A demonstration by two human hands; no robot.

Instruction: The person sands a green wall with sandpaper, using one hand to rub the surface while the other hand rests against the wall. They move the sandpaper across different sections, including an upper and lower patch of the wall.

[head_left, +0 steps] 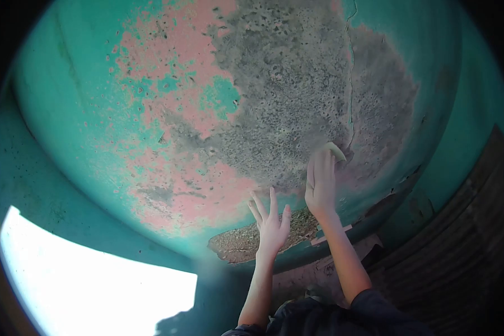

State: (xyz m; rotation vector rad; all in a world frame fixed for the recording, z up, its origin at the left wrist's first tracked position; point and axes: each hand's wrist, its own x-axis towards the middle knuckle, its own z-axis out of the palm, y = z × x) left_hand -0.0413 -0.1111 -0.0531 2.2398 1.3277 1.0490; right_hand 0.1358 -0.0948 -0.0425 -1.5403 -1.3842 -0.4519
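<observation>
My right hand (322,182) presses a pale, thin-edged piece (336,151) against the curved green surface (89,129), close to the lower end of a long crack (350,84). Its fingers are together over the piece, and most of the piece is hidden beneath them. To the left, my left hand (271,224) has its fingers spread, with the tips at the lower edge of the worn area. It holds nothing. Above both hands lies a rough grey patch (280,95), with a pink patch (207,190) on its left side.
A broken patch of rough brown material (235,245) shows below the pink area, beside my left wrist. Bright light fills an opening (95,280) at the lower left. Dark corrugated sheeting (459,241) stands at the lower right.
</observation>
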